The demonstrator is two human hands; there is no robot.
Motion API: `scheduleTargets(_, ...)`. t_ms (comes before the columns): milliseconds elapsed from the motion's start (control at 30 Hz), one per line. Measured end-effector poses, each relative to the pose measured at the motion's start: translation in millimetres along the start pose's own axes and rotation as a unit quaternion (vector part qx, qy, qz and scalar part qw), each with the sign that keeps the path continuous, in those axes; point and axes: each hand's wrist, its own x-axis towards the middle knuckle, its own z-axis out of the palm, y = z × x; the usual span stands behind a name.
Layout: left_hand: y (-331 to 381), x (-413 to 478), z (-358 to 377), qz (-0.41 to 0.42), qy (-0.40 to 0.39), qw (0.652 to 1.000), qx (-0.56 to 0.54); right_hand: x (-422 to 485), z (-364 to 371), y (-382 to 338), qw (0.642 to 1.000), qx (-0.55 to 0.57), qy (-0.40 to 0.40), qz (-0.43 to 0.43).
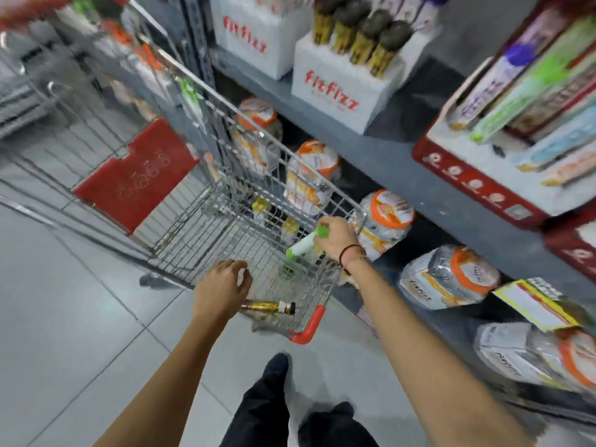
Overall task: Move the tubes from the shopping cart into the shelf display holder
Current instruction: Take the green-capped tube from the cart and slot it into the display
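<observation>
A wire shopping cart [225, 195] stands in the aisle beside the shelf. My right hand [338, 237] is over its right side, closed on a white tube with green ends [303, 245]. My left hand [222, 288] hovers over the cart's near edge with fingers curled; something small and white shows at its fingertips. A gold tube with a black cap [267, 307] lies just under that hand. Yellow-capped tubes [261, 204] rest deeper in the cart. On the shelf above, a white "fitfizz" display holder [335, 91] carries several gold tubes with dark caps [364, 37].
A second white holder [254, 37] stands further back. Clear jars with orange lids [387, 217] lie on the lower shelf next to the cart. Red trays of boxed goods [503, 156] fill the shelf at right. Grey floor tiles spread left. My dark trousers and shoe [274, 372] are below.
</observation>
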Motion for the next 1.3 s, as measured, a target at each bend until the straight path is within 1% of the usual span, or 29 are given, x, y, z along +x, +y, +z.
scheduleTargets(67, 7, 1, -2, 0.033, 0.001, 0.999, -0.015, -18, -37, -5, 0.999, 0.0, 0.016, -0.029)
scheduleTargets(133, 22, 6, 1, 0.083, -0.004, 0.997, -0.01, -38, -72, -9, 0.997, -0.005, 0.055, -0.051)
scheduleTargets(300, 95, 29, -1, 0.208, 0.013, 0.977, -0.047, -94, -148, -8, 0.986, 0.007, 0.155, -0.069)
scheduleTargets(467, 182, 55, -11, 0.322, 0.026, 0.945, -0.059, -147, -211, 9, 0.966, 0.036, 0.25, -0.056)
scheduleTargets(567, 224, 65, -8, 0.384, 0.007, 0.922, -0.047, -171, -240, 24, 0.957, 0.04, 0.287, -0.03)
scheduleTargets(667, 257, 73, 1, 0.433, -0.025, 0.9, -0.026, -189, -261, 40, 0.951, 0.042, 0.306, -0.01)
scheduleTargets(833, 294, 73, 19, 0.489, -0.07, 0.869, 0.011, -212, -291, 64, 0.943, 0.028, 0.333, 0.009)
scheduleTargets(967, 301, 62, 34, 0.521, -0.068, 0.849, 0.06, -228, -310, 77, 0.936, -0.01, 0.35, 0.036)
scheduleTargets(1100, 302, 56, 40, 0.504, -0.056, 0.858, 0.088, -228, -323, 94, 0.922, 0.006, 0.382, 0.07)
scheduleTargets(1200, 308, 51, 41, 0.496, -0.047, 0.863, 0.082, -228, -329, 108, 0.923, 0.02, 0.375, 0.09)
scheduleTargets(1300, 323, 45, 44, 0.517, -0.047, 0.852, 0.071, -233, -338, 119, 0.925, 0.053, 0.367, 0.081)
